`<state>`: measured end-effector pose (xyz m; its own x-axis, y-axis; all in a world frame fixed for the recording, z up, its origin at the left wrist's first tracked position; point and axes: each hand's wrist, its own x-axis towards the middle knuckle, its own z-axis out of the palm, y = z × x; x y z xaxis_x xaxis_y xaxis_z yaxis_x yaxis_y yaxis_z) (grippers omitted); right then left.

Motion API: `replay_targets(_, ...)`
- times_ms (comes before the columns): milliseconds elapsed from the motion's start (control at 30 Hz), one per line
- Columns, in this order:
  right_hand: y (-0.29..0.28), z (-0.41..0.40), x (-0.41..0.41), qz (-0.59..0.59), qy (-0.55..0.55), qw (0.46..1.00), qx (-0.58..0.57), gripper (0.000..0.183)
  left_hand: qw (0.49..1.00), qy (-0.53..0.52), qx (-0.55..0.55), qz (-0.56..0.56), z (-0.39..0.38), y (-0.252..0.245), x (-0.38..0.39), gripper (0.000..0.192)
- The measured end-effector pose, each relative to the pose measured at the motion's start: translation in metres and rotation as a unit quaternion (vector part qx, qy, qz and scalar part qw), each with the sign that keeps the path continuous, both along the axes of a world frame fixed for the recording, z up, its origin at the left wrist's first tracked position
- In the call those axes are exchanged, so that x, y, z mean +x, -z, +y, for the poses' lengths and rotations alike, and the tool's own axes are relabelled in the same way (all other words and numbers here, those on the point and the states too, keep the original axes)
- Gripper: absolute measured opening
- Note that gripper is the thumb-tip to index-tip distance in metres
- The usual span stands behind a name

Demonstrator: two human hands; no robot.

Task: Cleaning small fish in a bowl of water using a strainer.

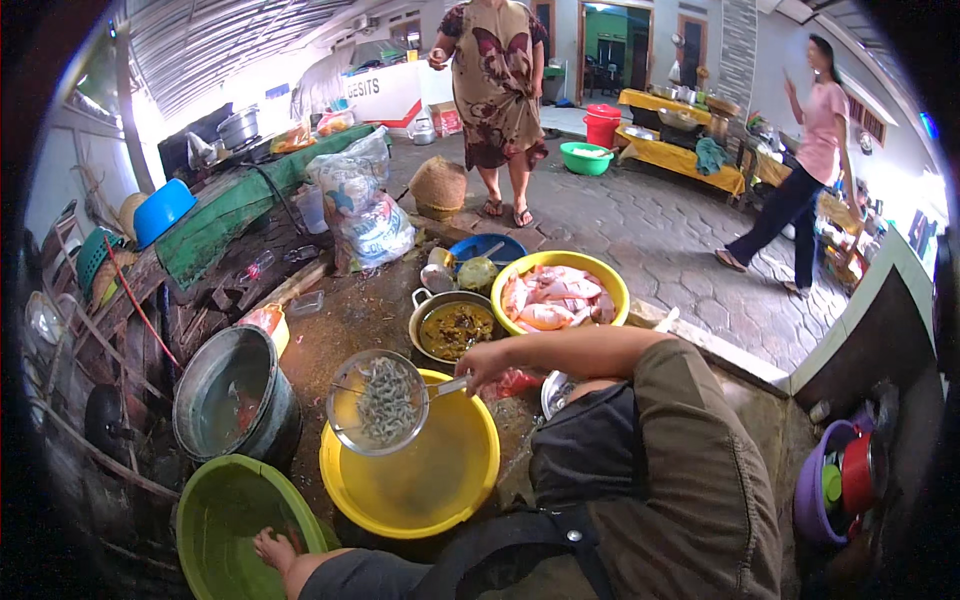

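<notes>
My right hand is closed around the handle of a round metal strainer with small greyish shrimp or fish in it. The strainer hangs over the left rim of a yellow basin of cloudy water. At lower left, my left hand is over the inside of a green basin, fingers spread and nothing plainly held; a small reddish thing lies beside it. Beyond the right hand stand a two-handled pot of brown, oily food and a yellow basin full of pinkish fish.
A dark metal bucket of water stands left. A full plastic sack and a blue basin are farther off. A purple tub is at right. One person stands ahead; another walks at right, beyond a raised edge.
</notes>
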<state>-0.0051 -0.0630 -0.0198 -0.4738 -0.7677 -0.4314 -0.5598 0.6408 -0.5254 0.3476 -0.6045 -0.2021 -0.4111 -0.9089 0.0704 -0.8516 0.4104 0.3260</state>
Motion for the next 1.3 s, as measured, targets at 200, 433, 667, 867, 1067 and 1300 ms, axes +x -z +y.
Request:
replay_targets(200,-0.035,-0.005,0.018,0.030,-0.013,0.999,0.019,0.047,0.996,-0.015,0.027,-0.088,0.015,-0.004,0.010,0.020)
replay_targets(433,-0.049,-0.013,0.056,-0.021,-0.008,1.000,0.002,0.042,0.995,-0.011,0.038,-0.090,0.033,-0.012,0.023,0.019)
replay_targets(667,-0.034,-0.020,0.094,-0.039,0.055,0.998,-0.016,0.050,0.996,0.017,0.070,-0.051,0.035,-0.002,0.050,0.019)
replay_targets(867,0.054,-0.034,0.124,-0.105,0.148,0.974,-0.134,0.030,0.989,0.072,0.124,0.038,0.038,0.006,0.083,0.020)
replay_targets(1067,0.112,-0.042,0.162,-0.072,0.187,0.964,-0.173,0.034,0.791,0.188,0.426,0.398,0.036,-0.027,0.074,0.021)
replay_targets(1300,0.126,-0.084,0.175,-0.100,0.154,0.969,-0.164,0.032,0.600,0.248,0.683,0.335,0.104,-0.131,-0.061,0.043)
